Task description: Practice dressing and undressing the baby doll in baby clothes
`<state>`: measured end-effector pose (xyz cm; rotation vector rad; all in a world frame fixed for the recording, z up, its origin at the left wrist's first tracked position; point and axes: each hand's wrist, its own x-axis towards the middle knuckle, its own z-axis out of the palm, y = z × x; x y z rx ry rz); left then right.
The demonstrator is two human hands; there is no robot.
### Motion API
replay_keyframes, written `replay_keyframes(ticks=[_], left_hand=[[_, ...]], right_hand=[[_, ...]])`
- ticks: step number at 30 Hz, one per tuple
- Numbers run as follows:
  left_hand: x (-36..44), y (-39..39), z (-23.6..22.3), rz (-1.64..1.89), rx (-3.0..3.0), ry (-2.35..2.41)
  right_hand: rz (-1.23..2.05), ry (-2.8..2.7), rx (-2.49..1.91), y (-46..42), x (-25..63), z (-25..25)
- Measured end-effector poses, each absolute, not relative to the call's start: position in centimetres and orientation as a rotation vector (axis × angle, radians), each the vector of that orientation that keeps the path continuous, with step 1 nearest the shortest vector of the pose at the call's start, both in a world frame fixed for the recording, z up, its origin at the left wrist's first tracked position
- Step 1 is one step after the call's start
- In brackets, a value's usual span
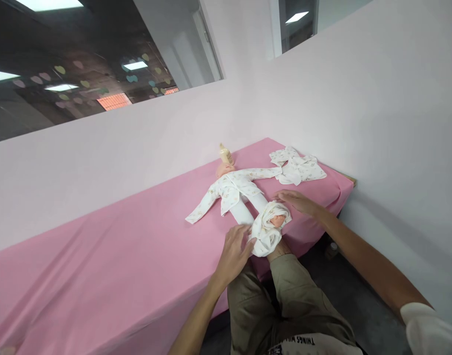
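Observation:
A baby doll (244,209) lies on its back on the pink-covered table, its legs toward me. It wears a white patterned baby top (231,190) with the sleeves spread wide. White patterned baby pants (264,239) are bunched around its lower legs, and a pinkish foot (278,221) pokes out of one opening. My left hand (233,251) is at the near left edge of the pants, with thumb and fingers closed on the cloth. On the other side my right hand (294,199) is open, fingers stretched out beside the bunched pants, holding nothing.
Another white patterned baby garment (303,168) lies at the table's far right end, touching one sleeve. A pump bottle (226,154) stands behind the doll's head. The pink tablecloth (111,261) drapes over the near edge. White walls (322,108) border the table behind and right.

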<state>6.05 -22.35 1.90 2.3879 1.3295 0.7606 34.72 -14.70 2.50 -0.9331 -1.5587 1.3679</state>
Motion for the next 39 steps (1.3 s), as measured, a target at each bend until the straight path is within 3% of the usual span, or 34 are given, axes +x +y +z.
replay_keyframes(ticks=[6,11,20,27,33,39], left_hand=[[4.5,-22.1,1.3,0.557,2.232,1.305],[4.9,-21.1,1.2,0.719,2.132,1.221],[5.3,-17.3,1.4,1.181,1.495,1.513],[3.5,-17.4,1.9,1.159,1.416,1.429],[3.7,-20.1,1.8,0.852,1.630,1.315],[2.4,-18.1,1.0,0.880,1.525,1.367]], right_hand=[[1.429,-2.071,-1.016,-11.5,33.8,5.2],[1.336,-2.343,-1.055,-10.5,33.8,5.0],[0.965,-1.892,-1.148,-10.6,31.6,1.8],[1.582,-1.707,-0.905,-10.6,32.7,0.3],[1.580,-1.708,-1.001,-9.1,32.8,0.8],[1.772,-1.811,-0.844,-8.6,32.8,0.9]])
